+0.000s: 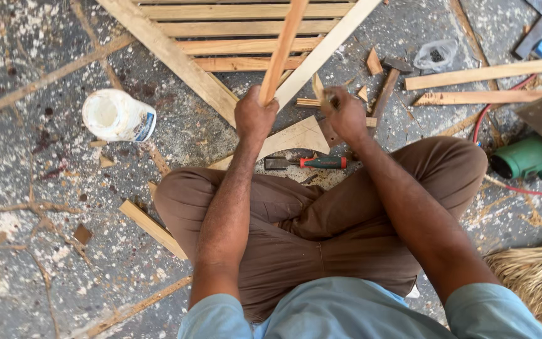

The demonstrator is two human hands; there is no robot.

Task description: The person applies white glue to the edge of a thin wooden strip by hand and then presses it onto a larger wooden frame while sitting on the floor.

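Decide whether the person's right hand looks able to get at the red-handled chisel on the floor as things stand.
Probably yes. The red-handled chisel lies in the open just below the right hand, with nothing on top of it. But that hand already grips a small wooden piece, which it would have to put down first.

1. The floor [26,157] was grey with lots of white and dark red specks.
2. The stick [281,50] was orange-brown.
3. The slats [233,28] were pale yellow-brown wood.
4. The tub [117,116] was white with a bit of blue on its label.
5. The chisel [313,162] had a red handle with a dark green band and a black blade.
6. The trousers [321,213] were plain brown.
7. The shirt [346,314] was light blue.
8. The power tool [525,158] was green, and its cord [490,113] was red.
9. The hammer [389,85] had a brown handle and a dark head.
10. The straw [534,270] was tan.
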